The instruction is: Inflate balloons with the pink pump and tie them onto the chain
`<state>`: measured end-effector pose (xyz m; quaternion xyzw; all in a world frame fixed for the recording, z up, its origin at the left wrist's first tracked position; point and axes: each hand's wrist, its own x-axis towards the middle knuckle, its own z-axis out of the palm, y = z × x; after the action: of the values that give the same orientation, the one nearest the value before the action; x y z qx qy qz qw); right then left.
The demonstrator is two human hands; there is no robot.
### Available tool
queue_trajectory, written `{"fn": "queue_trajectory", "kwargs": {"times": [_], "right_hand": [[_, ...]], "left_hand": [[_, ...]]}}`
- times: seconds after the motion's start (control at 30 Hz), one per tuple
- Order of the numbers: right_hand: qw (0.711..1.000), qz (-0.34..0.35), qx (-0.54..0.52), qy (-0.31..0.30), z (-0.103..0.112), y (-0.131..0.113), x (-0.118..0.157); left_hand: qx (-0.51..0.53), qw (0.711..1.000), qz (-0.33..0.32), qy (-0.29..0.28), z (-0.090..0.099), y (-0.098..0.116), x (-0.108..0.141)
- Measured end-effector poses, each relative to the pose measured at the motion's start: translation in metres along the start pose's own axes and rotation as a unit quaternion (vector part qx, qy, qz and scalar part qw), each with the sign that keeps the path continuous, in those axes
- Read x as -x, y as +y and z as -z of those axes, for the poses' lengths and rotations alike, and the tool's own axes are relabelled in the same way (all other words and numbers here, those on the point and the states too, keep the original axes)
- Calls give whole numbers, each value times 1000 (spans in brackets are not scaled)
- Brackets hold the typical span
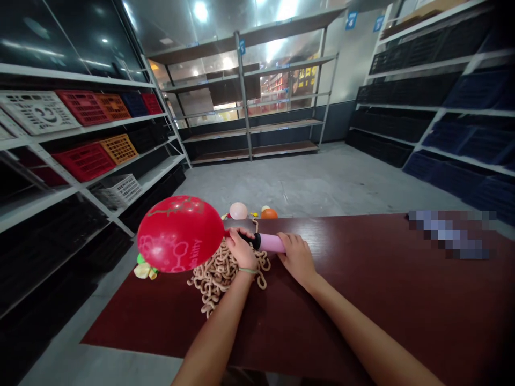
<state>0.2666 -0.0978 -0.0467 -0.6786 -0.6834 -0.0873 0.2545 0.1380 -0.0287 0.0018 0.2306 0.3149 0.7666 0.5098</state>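
Observation:
A large red balloon (pixel 181 234), blown up and printed with a pattern, stands off to the left of my left hand (pixel 242 249). That hand is closed around the balloon's neck where it meets the black front end of a balloon pump (pixel 272 243). The pump's pink barrel lies level, and my right hand (pixel 296 257) is wrapped around its right end. Under my left hand lies a heap of beige, curled, cord-like pieces (pixel 217 281). Several limp balloons (pixel 144 270), cream and green, rest at the table's left edge, partly behind the red balloon.
The dark red table (pixel 341 289) carries a pixelated object (pixel 453 233) at right. Past its far edge are a pale pink balloon (pixel 238 210) and an orange balloon (pixel 269 213). Shelves with crates (pixel 82 161) stand left, a metal rack (pixel 247 128) behind, dark crates (pixel 410 91) right.

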Motion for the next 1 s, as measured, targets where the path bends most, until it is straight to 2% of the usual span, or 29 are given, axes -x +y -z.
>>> {"fn": "queue_trajectory", "kwargs": {"times": [0.07,0.17,0.33,0.47,0.53,0.6,0.73,0.8,0.9,1.0], "right_hand": [[1000,19,9,-11,0,-3,0],[999,39,9,-12,-1,-2,-1],[999,25,1,29,-2,7,-2],[999,26,-1,30,-4,6,-4],[1000,21,0,15,-5,3,-4],[1000,19,0,-1,-5,1,-3],[999,35,-22,-10,-4,0,0],[999,37,-33,-9,-3,0,1],[999,40,-29,-14,-3,-1,1],[999,47,-13,-18,-2,-1,0]], "left_hand": [[8,1000,7,8,3,7,-9],[21,1000,-6,13,8,30,-23],[40,998,-43,37,13,68,-40],[47,993,-82,68,17,84,-49],[48,992,-88,72,15,80,-49],[46,994,-74,59,10,68,-42],[29,999,-16,-5,-2,33,-15],[24,999,-3,-30,-6,23,-4],[22,999,-6,-35,-6,22,0],[20,999,-23,-35,-3,34,-8]]}}
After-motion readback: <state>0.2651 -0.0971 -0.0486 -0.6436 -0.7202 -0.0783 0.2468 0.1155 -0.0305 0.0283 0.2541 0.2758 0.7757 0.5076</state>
